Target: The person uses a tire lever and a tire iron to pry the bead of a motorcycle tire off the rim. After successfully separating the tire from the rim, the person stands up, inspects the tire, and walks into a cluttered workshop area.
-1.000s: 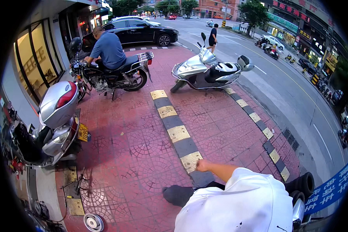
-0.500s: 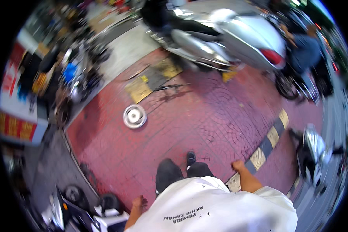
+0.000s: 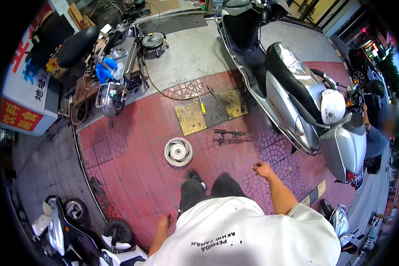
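My left hand hangs low beside my left thigh, its fingers partly out of sight and nothing visible in them. Out to the right over the red paving, my right hand is loosely bent, open and without anything in it. Neither touches an object. A bare silver wheel rim lies flat just ahead of my feet. Beyond my right hand, a dark metal stand-like part rests on the ground. A yellow-handled screwdriver lies across a yellow-and-black ramp.
A large silver scooter stands ahead on the right, with a person behind it. A cluttered workbench and a wheeled stool are at the far left. A white scooter is parked at lower left, near a striped kerb ramp's opposite side.
My view has swung to the right and moved forward, so the rim is now close to my feet. My right hand has come up and forward; my left stays low at my side.
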Motion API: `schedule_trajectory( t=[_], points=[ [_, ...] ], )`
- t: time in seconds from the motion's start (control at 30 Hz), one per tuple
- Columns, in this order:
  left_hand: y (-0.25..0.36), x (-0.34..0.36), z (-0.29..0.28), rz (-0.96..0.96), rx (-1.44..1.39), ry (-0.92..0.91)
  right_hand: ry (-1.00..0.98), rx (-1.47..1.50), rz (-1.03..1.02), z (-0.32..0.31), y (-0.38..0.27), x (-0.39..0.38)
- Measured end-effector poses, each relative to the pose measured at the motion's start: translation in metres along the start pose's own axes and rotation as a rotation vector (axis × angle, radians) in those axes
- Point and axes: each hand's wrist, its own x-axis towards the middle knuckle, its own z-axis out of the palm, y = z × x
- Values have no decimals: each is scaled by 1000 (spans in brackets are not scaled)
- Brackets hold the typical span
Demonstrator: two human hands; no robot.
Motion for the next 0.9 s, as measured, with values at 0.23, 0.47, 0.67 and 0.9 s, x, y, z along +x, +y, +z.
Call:
schedule_trajectory(
  t=[0.23,0.47,0.67,0.9],
  points=[
    [301,45,-51,160,-194,44,-120,152,490,-14,-58,39],
    [498,53,-94,105,-122,229,-145,245,672,-33,-162,210],
    [642,13,-12,33,-62,215,-65,153,104,-42,-380,431],
    [744,38,34,-100,-258,242,-227,288,-280,-104,-811,510]
  ],
)
